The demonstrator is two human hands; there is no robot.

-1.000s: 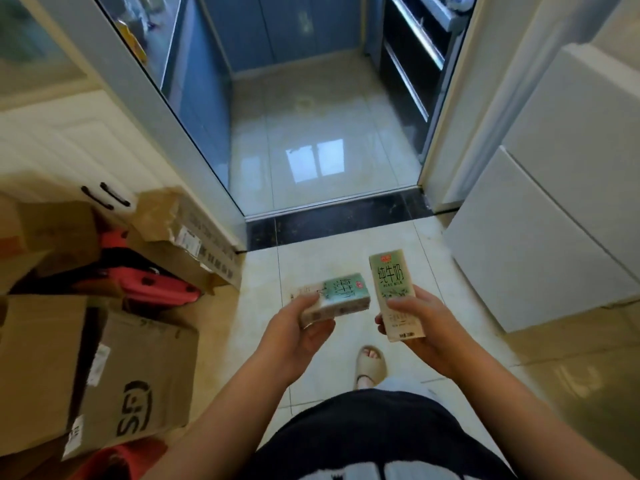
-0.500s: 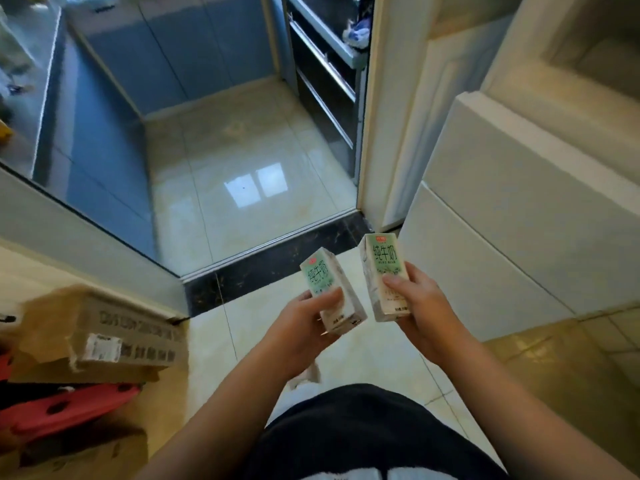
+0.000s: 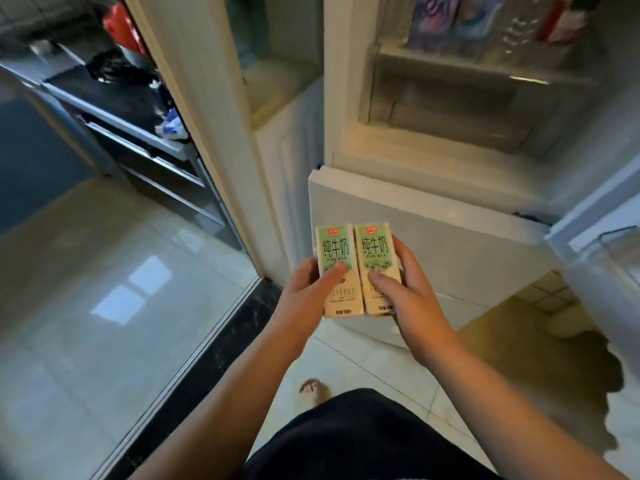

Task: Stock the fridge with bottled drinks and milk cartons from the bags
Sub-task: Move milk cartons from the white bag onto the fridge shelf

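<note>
Clamping left carton [image 3: 334, 252] in left hand [image 3: 306, 292], right carton [image 3: 375, 252] in right hand [image 3: 410, 296]. Squared upright, touching; skewed apart 0.5 s ago. Now facing open fridge [image 3: 415, 157], upper right; looks ready to shelve.

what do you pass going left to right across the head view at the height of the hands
dark threshold strip → left hand → left milk carton → right milk carton → right hand

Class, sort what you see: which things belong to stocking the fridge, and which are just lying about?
Job: left carton, held by left hand; right carton, held by right hand; open fridge.
Lying about: red bag; blue-and-white item, both in the kitchen.
</note>
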